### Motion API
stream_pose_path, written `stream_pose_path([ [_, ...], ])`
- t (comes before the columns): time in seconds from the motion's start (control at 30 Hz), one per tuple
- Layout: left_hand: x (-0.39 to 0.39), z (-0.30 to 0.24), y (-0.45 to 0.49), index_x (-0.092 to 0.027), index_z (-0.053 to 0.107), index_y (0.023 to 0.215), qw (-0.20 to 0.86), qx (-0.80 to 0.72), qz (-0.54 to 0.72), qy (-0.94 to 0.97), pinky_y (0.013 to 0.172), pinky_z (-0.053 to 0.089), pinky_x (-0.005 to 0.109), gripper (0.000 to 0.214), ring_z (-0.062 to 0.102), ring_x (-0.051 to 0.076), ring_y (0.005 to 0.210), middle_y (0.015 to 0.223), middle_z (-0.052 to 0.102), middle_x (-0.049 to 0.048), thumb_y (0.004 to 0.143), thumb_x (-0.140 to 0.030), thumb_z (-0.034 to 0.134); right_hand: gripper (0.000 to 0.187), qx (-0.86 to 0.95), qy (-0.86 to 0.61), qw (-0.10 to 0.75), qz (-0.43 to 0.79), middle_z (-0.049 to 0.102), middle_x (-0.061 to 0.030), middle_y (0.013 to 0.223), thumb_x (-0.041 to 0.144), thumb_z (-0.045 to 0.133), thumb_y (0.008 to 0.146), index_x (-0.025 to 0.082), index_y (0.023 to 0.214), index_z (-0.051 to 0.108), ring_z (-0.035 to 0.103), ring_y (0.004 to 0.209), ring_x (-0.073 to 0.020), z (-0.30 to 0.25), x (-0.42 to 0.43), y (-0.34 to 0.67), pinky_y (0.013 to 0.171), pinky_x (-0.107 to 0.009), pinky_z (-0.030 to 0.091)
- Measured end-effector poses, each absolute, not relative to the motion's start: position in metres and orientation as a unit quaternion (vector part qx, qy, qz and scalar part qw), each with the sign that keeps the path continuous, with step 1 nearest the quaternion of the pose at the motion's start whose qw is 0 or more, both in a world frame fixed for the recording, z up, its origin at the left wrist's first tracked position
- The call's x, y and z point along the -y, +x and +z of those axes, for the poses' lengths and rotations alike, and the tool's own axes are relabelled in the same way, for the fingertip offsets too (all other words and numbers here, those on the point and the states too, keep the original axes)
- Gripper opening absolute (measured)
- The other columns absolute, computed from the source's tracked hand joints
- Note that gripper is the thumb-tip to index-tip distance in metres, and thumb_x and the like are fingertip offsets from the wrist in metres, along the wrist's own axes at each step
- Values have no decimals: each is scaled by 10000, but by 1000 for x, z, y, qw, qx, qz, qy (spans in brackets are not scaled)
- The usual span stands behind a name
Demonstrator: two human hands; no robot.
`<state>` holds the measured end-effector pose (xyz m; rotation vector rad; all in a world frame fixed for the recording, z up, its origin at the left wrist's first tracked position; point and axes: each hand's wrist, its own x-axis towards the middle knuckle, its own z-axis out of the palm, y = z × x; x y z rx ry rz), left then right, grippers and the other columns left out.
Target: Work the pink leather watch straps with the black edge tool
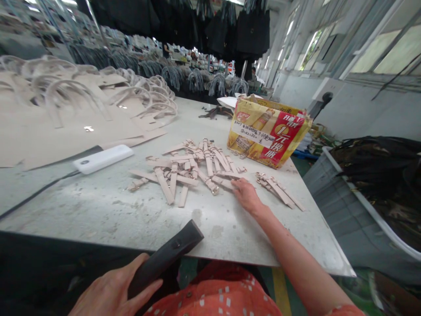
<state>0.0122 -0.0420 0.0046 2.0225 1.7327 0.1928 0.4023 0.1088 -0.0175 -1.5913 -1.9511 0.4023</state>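
Note:
My left hand [115, 285], low in the view, is wrapped round a black tube-shaped tool [169, 250] with a wide, flat end; its exact kind I cannot make out. The tool tilts up over the table's front edge. My right hand [246, 195] reaches to the right side of a loose pile of beige buckle straps [174, 175], its fingers closed on the end of one beige buckle strap [223, 182]. These straps are short and flat, with small metal buckles. A smaller group of straps [279, 191] lies to the right of that hand.
Beige bag panels [49, 118] with looped handles cover the table's left side. Nearby lies a white oblong device [103, 159] with a dark cord. A yellow and red carton [268, 131] stands at the back right. A grey bin [358, 210] with dark material flanks the table.

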Motion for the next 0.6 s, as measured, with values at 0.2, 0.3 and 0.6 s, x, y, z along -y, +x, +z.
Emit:
stream_pose_path([
  [0.2, 39, 3, 13, -316, 776, 964, 251, -632, 60, 731, 747, 578, 328, 334, 851, 288, 864, 870, 879, 12, 917, -578, 575, 325, 702, -573, 354, 231, 809, -76, 1116, 174, 665, 962, 215, 1237, 832, 755, 991, -253, -15, -55, 431, 888, -377, 610],
  [0.3, 37, 5, 13, -300, 776, 978, 285, -616, 43, 733, 756, 572, 343, 360, 844, 285, 884, 910, 880, 18, 943, -585, 558, 294, 694, -541, 346, 326, 792, -67, 1072, 212, 684, 981, 218, 1223, 852, 745, 963, -240, -13, -21, 434, 853, -349, 591],
  [0.6, 32, 23, 20, -296, 765, 1046, 270, -628, -2, 730, 819, 567, 420, 422, 853, 360, 973, 951, 887, 58, 917, -640, 559, 308, 760, -560, 213, 250, 778, -105, 1169, 71, 702, 935, 223, 1151, 861, 724, 1089, -283, 1, 18, 421, 975, -440, 548],
])
